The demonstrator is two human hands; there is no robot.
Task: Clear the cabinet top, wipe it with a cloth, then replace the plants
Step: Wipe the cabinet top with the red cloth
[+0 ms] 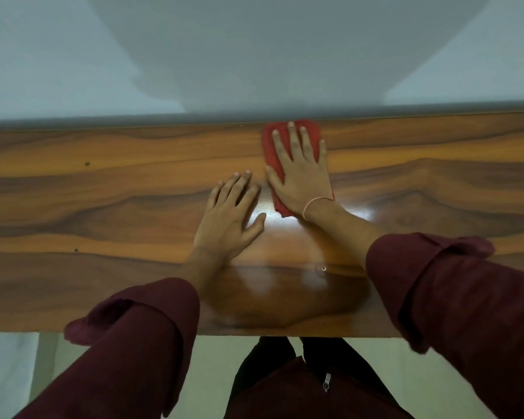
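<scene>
Flat right hand point(301, 173) pressing, seemingly, red cloth point(271, 149).

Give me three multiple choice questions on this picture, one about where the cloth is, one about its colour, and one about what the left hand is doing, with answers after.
1. Where does the cloth lie on the cabinet top?
A. at the near edge
B. toward the far edge by the wall
C. hanging off the left end

2. What colour is the cloth?
A. red
B. blue
C. white

3. What is the state of the left hand?
A. gripping a plant pot
B. closed in a fist above the wood
C. open and flat on the bare wood

Answers:
1 B, since the cloth reaches almost to the wall side of the top.
2 A, since red fabric shows around the fingers of the right hand pressing on it.
3 C, since its fingers are spread flat on the wood, beside the cloth and holding nothing.
</scene>
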